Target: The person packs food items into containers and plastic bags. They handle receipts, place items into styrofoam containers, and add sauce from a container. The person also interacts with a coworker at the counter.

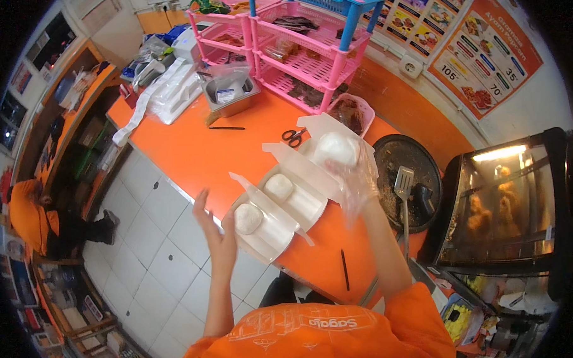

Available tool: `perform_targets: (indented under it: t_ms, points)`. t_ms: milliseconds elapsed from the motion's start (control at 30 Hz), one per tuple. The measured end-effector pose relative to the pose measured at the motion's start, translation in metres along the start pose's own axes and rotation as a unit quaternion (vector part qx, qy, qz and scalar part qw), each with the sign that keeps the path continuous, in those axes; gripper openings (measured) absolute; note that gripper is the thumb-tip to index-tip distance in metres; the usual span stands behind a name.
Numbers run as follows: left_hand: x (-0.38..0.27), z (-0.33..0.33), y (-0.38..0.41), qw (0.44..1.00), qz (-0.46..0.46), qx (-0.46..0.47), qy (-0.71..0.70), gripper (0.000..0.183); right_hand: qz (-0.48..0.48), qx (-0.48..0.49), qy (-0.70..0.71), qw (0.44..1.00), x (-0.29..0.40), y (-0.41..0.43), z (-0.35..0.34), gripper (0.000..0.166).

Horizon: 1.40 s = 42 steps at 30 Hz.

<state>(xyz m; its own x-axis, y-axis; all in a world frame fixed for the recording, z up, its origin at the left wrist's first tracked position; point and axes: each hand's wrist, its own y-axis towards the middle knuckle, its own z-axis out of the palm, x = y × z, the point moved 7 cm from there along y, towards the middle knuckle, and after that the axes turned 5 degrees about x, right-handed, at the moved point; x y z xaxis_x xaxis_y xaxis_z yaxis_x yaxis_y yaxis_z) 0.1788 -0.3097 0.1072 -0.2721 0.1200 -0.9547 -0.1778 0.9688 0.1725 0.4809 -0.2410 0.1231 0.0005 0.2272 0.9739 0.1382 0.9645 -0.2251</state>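
My right hand [355, 179], in a clear plastic glove, is around a larger white rounded object [336, 149] above the farthest paper box; whether it is a bowl or food is unclear. Two nearer open paper boxes stand side by side on the orange table. A white mound, probably rice [278, 187], sits in the middle box [306, 207], and another white mound [248, 219] is in the nearest box [272, 241]. Bare and empty, my left hand [217, 228] is raised beside the nearest box with its fingers apart.
Scissors [294, 138] lie behind the boxes. To the right are a round dark pan [386, 175] with a metal spatula [404, 182] and a lit food display case [500, 209]. Pink racks [306, 60] stand at the back. A person in orange [32, 216] is at the far left.
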Motion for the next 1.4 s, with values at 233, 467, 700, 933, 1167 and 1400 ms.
perform_targets:
  t_ms: [233,467,700,933,1167,1400]
  points:
    - [0.193,0.01,-0.064,0.933,-0.322,0.159,0.036,0.074,-0.055,0.183,-0.351,0.917,-0.153,0.155,-0.028,0.048]
    - [0.194,0.03,-0.09,0.922,-0.356,0.141,-0.056,0.075,-0.087,-0.019,-0.452,0.888,-0.121,0.113,-0.043,0.026]
    - [0.235,0.007,-0.104,0.928,-0.331,0.115,-0.127,0.072,-0.183,0.064,-0.275,0.942,-0.095,-0.094,-0.137,0.017]
    - [0.139,0.061,-0.095,0.908,0.192,-0.121,0.352,0.053,0.027,0.041,-0.208,0.977,-0.163,-0.399,-0.36,0.019]
    - [0.003,0.206,-0.183,0.927,0.321,-0.082,0.177,0.053,0.016,-0.575,-0.32,0.753,-0.136,-0.641,-0.624,0.012]
    - [-0.095,0.279,-0.23,0.936,0.352,-0.012,0.007,0.058,-0.046,-0.682,-0.502,0.529,-0.058,-0.656,-0.815,0.061]
